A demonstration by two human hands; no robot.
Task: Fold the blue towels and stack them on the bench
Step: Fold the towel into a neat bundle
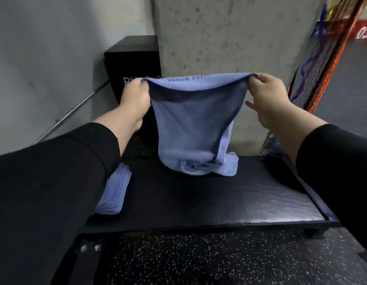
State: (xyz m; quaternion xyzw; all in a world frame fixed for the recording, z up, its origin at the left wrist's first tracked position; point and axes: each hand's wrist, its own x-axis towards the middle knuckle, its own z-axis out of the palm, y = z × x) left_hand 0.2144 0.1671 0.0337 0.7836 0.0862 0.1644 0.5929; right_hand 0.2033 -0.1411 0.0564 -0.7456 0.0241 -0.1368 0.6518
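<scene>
Left hand (135, 95) and right hand (269, 99) each pinch a top corner of the blue towel (192, 128); its hem bunches at the worktop's (219, 194) far edge. The left sleeve (55, 182) half hides a folded towel (114, 192) at the left edge.

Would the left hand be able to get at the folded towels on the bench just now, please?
Probably not yet: the left hand pinches a corner of the held towel. The folded towels lie under its forearm, with nothing over them.
</scene>
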